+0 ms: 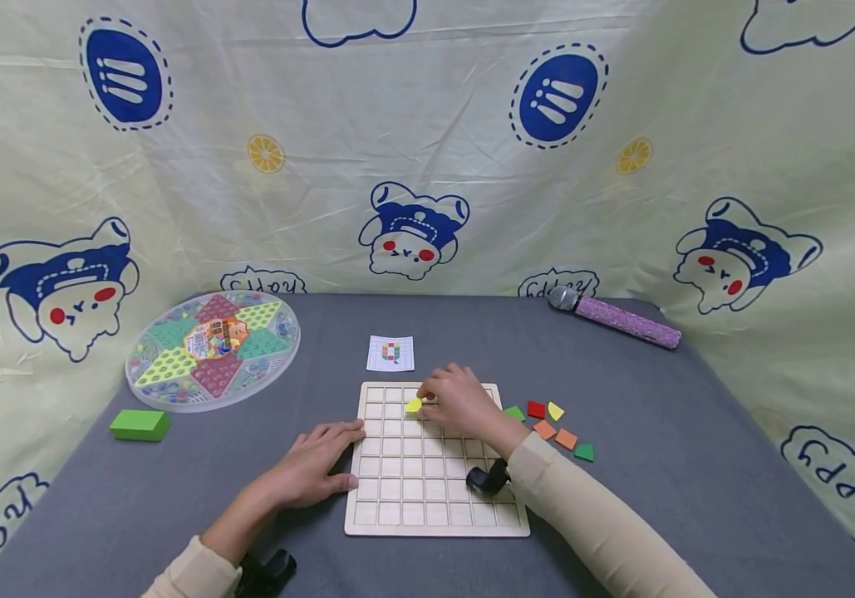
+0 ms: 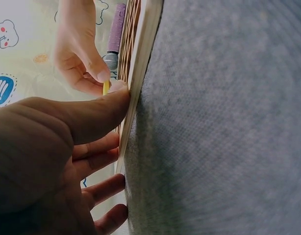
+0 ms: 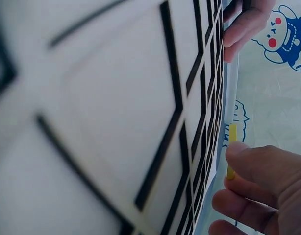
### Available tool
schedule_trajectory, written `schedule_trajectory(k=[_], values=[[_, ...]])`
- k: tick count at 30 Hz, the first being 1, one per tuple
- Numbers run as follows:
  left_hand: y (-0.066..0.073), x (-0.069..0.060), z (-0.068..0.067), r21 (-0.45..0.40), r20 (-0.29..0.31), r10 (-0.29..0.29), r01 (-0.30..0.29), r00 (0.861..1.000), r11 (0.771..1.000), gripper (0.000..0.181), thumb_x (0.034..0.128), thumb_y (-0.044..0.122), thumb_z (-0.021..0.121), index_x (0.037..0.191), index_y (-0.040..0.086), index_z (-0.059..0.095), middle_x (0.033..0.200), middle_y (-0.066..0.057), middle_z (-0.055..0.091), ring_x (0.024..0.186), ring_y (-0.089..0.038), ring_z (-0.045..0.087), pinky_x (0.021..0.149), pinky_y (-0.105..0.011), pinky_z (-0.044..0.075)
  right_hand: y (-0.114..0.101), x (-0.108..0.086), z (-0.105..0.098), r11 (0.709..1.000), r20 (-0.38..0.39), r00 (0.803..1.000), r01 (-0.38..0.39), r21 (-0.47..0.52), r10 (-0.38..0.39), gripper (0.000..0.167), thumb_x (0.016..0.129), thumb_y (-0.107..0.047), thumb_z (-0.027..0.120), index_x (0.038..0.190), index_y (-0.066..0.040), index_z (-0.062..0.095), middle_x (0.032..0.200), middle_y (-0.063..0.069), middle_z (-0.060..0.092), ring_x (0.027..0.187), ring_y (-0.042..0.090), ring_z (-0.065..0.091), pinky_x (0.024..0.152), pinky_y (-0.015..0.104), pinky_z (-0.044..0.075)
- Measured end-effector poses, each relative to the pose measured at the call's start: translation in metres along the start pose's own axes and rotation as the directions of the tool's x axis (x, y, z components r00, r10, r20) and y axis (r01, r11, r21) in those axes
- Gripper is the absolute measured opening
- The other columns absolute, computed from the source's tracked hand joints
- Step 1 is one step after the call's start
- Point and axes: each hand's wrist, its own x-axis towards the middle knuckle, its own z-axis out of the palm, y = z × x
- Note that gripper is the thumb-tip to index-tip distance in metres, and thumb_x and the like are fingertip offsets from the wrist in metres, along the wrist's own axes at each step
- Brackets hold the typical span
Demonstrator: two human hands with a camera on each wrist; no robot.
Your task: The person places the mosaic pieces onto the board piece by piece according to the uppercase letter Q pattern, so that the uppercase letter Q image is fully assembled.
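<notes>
A pale wooden grid board point(image 1: 401, 490) lies flat on the grey table. My right hand point(image 1: 464, 404) is over the board's far part and pinches a yellow tile point(image 1: 414, 407) between thumb and fingers. In the right wrist view the yellow tile point(image 3: 232, 134) is seen edge-on at the fingertips. At the board's left edge rests my left hand point(image 1: 316, 465), fingers spread and touching the rim. Its thumb and fingertips meet the board's side in the left wrist view. Behind the board lies a white card point(image 1: 390, 354) with a small coloured pattern.
Several loose tiles, among them a red tile point(image 1: 536, 409), an orange tile point(image 1: 566, 438) and a green tile point(image 1: 584, 452), lie right of the board. A round patterned game board point(image 1: 161, 332) and a green block point(image 1: 140, 425) are at left. A purple microphone point(image 1: 625, 322) lies at back right.
</notes>
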Motion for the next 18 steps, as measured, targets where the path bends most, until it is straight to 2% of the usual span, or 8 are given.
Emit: schedule_trajectory(k=[6, 12, 18], values=[[0.0003, 0.0, 0.0004, 0.0, 0.002, -0.007, 0.007, 1.0, 1.0, 0.059, 0.0859, 0.025, 0.068, 0.138, 0.009, 0.045, 0.15, -0.007, 0.038, 0.136, -0.03, 0.034, 0.101, -0.058, 0.027, 0.0016, 0.0017, 0.004, 1.0, -0.001, 1.0, 0.013, 0.006, -0.013, 0.02, 0.08, -0.029, 0.075, 0.094, -0.015, 0.072, 0.091, -0.003, 0.067, 0.084, 0.015, 0.051, 0.077, 0.035, 0.041], [0.0007, -0.0013, -0.0012, 0.004, 0.002, 0.019, -0.019, 1.0, 1.0, 0.059, 0.0867, 0.024, 0.067, 0.139, 0.008, 0.044, 0.15, -0.009, 0.038, 0.136, -0.032, 0.034, 0.099, -0.057, 0.028, 0.0046, 0.0028, 0.0072, 0.999, -0.009, 0.999, 0.052, -0.012, -0.052, 0.019, 0.081, -0.03, 0.074, 0.094, -0.016, 0.072, 0.09, -0.004, 0.067, 0.078, 0.012, 0.05, 0.07, 0.029, 0.04], [0.0007, -0.0008, -0.0009, 0.008, 0.002, 0.033, -0.033, 0.999, 0.999, 0.059, 0.0873, 0.024, 0.066, 0.139, 0.008, 0.043, 0.15, -0.009, 0.038, 0.135, -0.032, 0.035, 0.098, -0.056, 0.029, 0.0051, 0.0029, 0.008, 0.999, 0.021, 0.999, 0.05, -0.013, -0.049, 0.021, 0.082, -0.031, 0.073, 0.097, -0.017, 0.073, 0.093, -0.004, 0.067, 0.08, 0.012, 0.049, 0.072, 0.029, 0.039]])
